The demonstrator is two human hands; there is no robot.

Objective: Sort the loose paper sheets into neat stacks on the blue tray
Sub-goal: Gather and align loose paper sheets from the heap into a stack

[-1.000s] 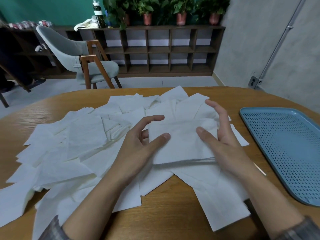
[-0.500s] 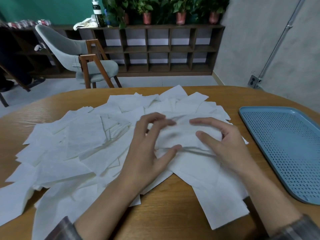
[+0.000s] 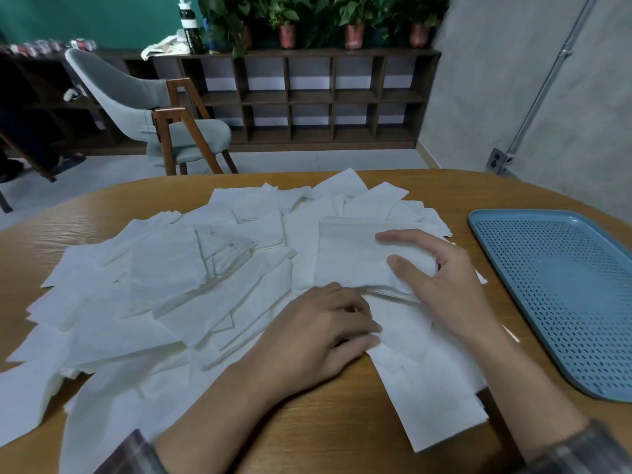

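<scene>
Many loose white paper sheets (image 3: 164,278) lie overlapping across the wooden table (image 3: 328,425). My right hand (image 3: 444,282) grips a small stack of sheets (image 3: 349,258) at its right side, thumb and forefinger on top; the stack lies low over the pile. Just in front of it, my left hand (image 3: 325,333) has its fingers curled and pinches the edge of a loose sheet (image 3: 420,371) lying on the table. The blue perforated tray (image 3: 564,289) sits to the right of my right hand with nothing on it.
The table's far edge curves behind the pile. Beyond it stand a grey chair (image 3: 143,104) with wooden legs and a low dark shelf unit (image 3: 307,97) with potted plants on top. A grey wall rises at the right.
Both hands lowered the stack onto the pile. My left hand let go of its left edge and moved toward me onto a loose sheet. The right hand kept its grip.
</scene>
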